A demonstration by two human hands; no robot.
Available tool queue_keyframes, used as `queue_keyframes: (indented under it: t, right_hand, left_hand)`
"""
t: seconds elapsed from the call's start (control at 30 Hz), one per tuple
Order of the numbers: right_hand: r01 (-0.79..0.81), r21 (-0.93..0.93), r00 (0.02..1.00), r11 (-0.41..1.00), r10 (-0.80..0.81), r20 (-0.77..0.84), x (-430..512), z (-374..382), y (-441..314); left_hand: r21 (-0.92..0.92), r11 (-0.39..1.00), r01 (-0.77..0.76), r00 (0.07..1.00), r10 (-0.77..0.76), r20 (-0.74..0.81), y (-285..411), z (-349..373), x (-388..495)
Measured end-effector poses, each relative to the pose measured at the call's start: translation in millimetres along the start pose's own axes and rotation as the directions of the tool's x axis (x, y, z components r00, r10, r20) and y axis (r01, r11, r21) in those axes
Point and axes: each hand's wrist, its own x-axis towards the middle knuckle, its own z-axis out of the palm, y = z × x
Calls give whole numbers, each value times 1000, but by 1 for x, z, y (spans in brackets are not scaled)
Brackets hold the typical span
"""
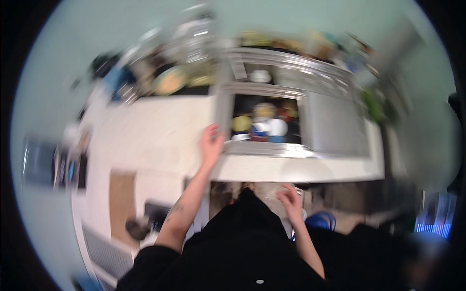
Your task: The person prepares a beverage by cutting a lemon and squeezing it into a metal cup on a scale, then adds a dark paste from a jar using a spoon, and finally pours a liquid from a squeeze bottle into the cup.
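Motion blur softens much of the view. My left hand (212, 143) is beside the left edge of the steel-framed recess (267, 150), over the white countertop (156, 127); its fingers look loosely bent, with nothing seen in them. Several round containers or lids, among them a white lid (278, 127) and a yellowish lid (241, 123), lie in the dark recess. Lower down, my right hand (292, 203) hangs in front of the counter's near edge. Its fingers are apart and appear to hold nothing. Whether my left hand touches the counter cannot be told.
A flat steel panel (336, 123) lies right of the recess. Behind it runs a row of steel inset pans (313, 80). A round pale plate (170, 80) and blurred kitchenware stand at the back left. At lower left are a brown board (122, 200) and a black box (157, 212).
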Motion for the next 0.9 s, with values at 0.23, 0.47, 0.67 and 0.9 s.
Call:
queue_keyframes:
  t: [0.23, 0.47, 0.67, 0.9]
  right_hand:
    - [-16, -69, 972, 998, 31, 233, -10, 32, 19]
    - [89, -85, 927, 992, -52, 373, 23, 49, -9]
    - [48, 31, 949, 998, -56, 311, 21, 40, -24]
    - [32, 81, 984, 996, -46, 174, 1, -4, 3]
  left_hand:
    - [291, 952, 94, 903, 41, -427, -7, -137, -23]
    - [290, 539, 791, 307, 61, -950, -48, -247, -7]
    - [54, -47, 997, 50, -91, -995, -92, -345, -49]
    - [254, 11, 967, 254, -63, -965, -89, -297, -66]
